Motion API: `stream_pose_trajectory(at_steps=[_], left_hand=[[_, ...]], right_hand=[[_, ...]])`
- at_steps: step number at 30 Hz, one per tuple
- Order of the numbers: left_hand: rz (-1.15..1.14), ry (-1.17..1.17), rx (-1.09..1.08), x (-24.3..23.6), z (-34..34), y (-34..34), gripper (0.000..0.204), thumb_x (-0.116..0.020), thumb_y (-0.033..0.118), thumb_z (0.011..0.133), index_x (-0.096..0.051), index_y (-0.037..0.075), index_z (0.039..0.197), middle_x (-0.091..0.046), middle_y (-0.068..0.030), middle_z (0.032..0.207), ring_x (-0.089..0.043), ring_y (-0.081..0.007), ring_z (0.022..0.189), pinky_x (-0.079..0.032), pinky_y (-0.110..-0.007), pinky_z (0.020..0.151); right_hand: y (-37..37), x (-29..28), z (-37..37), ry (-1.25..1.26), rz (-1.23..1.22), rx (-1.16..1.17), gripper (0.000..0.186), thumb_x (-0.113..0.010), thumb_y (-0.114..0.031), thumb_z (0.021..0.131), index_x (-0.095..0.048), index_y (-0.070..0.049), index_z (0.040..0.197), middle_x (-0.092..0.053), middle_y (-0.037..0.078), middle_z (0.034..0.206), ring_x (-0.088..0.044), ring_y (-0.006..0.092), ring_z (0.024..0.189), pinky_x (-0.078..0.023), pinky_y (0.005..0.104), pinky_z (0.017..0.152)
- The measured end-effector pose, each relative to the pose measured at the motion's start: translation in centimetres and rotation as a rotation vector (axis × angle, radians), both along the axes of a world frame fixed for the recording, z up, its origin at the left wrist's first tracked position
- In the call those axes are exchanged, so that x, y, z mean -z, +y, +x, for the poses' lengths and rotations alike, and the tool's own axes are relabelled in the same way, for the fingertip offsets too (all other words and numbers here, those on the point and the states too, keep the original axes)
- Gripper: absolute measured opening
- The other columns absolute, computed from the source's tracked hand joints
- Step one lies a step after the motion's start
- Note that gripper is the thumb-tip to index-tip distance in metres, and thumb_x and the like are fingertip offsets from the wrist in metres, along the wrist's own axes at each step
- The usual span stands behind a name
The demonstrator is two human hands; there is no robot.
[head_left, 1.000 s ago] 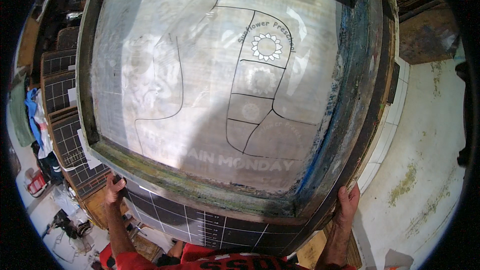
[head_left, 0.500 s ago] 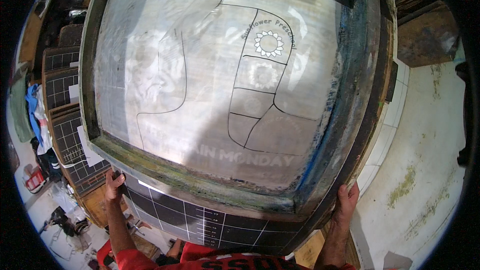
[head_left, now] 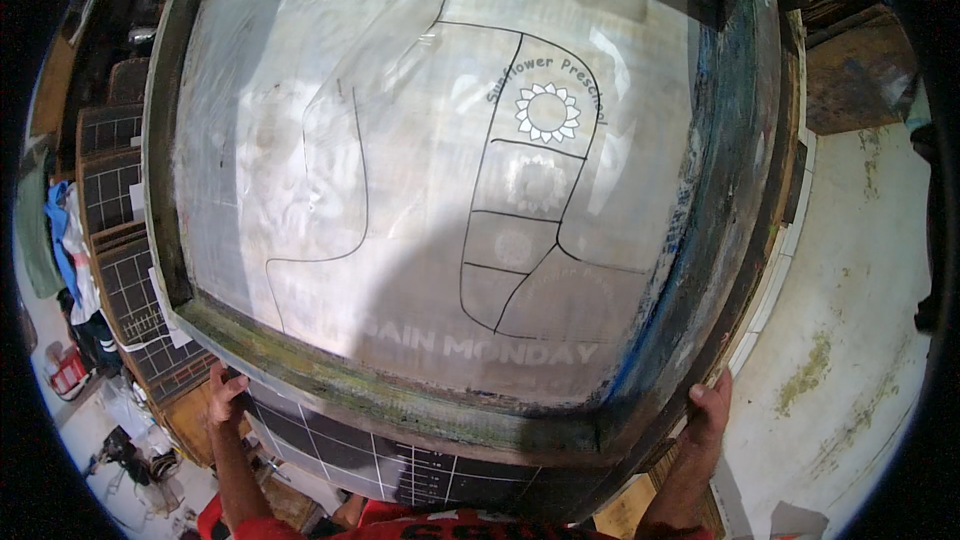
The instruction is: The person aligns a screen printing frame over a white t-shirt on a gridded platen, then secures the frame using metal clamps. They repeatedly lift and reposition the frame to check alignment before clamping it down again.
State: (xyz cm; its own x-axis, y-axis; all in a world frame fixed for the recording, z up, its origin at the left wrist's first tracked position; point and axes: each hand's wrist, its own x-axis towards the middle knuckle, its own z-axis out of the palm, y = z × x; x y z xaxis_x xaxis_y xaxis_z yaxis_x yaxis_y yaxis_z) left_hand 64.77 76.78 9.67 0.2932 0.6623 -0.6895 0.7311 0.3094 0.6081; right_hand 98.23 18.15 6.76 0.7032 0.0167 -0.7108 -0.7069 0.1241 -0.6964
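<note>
While my left fingers [head_left: 222, 387] and right fingers [head_left: 713, 406] are curled around opposite sides of the gridded board [head_left: 352, 448], the wooden frame [head_left: 420, 408] lies over it, ahead of them. Farther forward, its sheet [head_left: 420, 145] already shows black outlines [head_left: 366, 180]; remaining work cannot be determined. Legible lettering [head_left: 545, 66] arcs over a flower [head_left: 547, 113]; paler lettering [head_left: 480, 348] lies nearer.

White surf [head_left: 860, 270] w/ greenish stains on R, brown panel [head_left: 850, 80] upper R, cluttered pale flr [head_left: 60, 325] lower L.
</note>
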Motion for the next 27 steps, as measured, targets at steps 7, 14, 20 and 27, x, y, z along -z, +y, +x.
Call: stream_pose_trajectory(at_steps=[7, 14, 20, 27], left_hand=[[-0.099, -0.65, -0.184, -1.6, 5.9, 3.6, 0.05, -0.038, 0.039, 0.104, -0.052, 0.003, 0.136, -0.059, -0.0115, 0.134, -0.055, -0.0259, 0.125, -0.041, -0.043, 0.107], [0.488, -0.38, -0.237, 2.0, 8.4, 1.6, 0.05, -0.042, 0.039, 0.106, -0.053, -0.001, 0.134, -0.062, -0.0109, 0.127, -0.059, -0.023, 0.115, -0.045, -0.037, 0.099], [0.501, -0.42, -0.288, 1.7, 10.4, -0.4, 0.057, -0.041, 0.048, 0.104, -0.052, 0.001, 0.134, -0.06, -0.0111, 0.122, -0.058, -0.0234, 0.111, -0.044, -0.037, 0.097], [0.62, -0.426, -0.372, 2.2, 10.4, -0.8, 0.057, -0.042, 0.048, 0.104, -0.051, 0.001, 0.135, -0.058, -0.0117, 0.126, -0.056, -0.0246, 0.113, -0.044, -0.038, 0.098]], right_hand=[[1.2, 1.6, 4.8, -0.162, -0.2, -0.005, 0.069, -0.07, -0.022, 0.091, -0.037, 0.003, 0.147, -0.058, 0.014, 0.132, -0.059, 0.0235, 0.116, -0.046, 0.0367, 0.1], [0.8, 2.3, 4.5, -0.211, -0.199, -0.026, 0.068, -0.072, -0.024, 0.092, -0.04, 0.003, 0.145, -0.058, 0.012, 0.133, -0.057, 0.0216, 0.119, -0.042, 0.0344, 0.103], [1.2, 2.4, 4.7, -0.258, -0.24, -0.024, 0.076, -0.078, -0.031, 0.086, -0.043, 0.005, 0.142, -0.06, 0.013, 0.131, -0.059, 0.0221, 0.117, -0.043, 0.0354, 0.103], [1.2, 2.4, 4.8, -0.243, -0.258, -0.039, 0.076, -0.078, -0.033, 0.086, -0.042, 0.005, 0.142, -0.06, 0.014, 0.131, -0.058, 0.0225, 0.118, -0.042, 0.0353, 0.104]])
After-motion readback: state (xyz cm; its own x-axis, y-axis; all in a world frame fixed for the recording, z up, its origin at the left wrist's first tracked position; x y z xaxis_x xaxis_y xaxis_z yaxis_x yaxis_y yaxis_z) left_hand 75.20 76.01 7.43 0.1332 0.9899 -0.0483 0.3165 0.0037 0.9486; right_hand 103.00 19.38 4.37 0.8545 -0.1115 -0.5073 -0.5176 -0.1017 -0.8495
